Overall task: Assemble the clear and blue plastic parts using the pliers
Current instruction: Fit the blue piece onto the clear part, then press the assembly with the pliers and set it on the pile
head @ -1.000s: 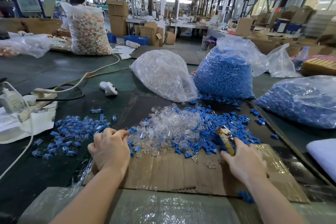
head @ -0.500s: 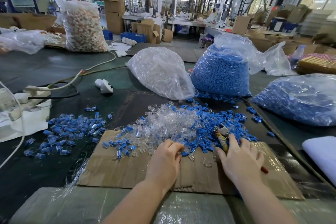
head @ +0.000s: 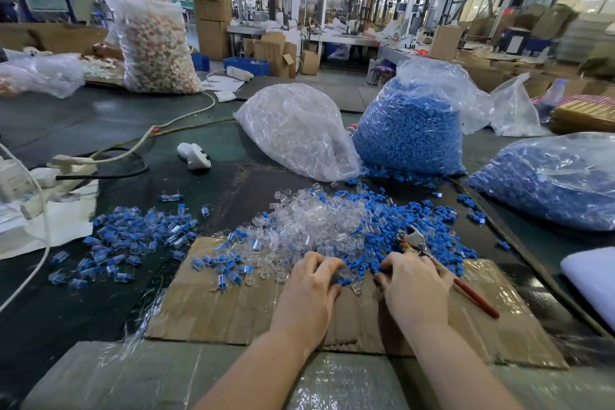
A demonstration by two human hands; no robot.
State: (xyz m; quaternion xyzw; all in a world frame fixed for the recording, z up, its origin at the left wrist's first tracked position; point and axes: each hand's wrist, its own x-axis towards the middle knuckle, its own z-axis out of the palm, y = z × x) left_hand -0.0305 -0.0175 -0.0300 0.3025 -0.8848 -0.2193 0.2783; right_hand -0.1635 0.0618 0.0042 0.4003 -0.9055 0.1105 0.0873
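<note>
Both hands lie palm down, side by side at the near edge of the parts heap, on a cardboard sheet [head: 233,306]. The left hand [head: 307,289] has its fingers curled into the mixed parts; whether it has hold of any is hidden. The right hand [head: 411,283] lies over the pliers [head: 414,240], fingers bent down at the heap; whether it grips them cannot be told. The metal head of the pliers pokes out just beyond its knuckles and a red handle [head: 476,298] runs out to its right. Clear parts [head: 319,223] are piled just ahead of the left hand, blue parts [head: 392,213] ahead of the right. A spread of joined pieces [head: 133,236] lies well to the left of the left hand. Farther off beyond the heap stand a clear bag [head: 296,136] and a blue bag [head: 412,130].
</note>
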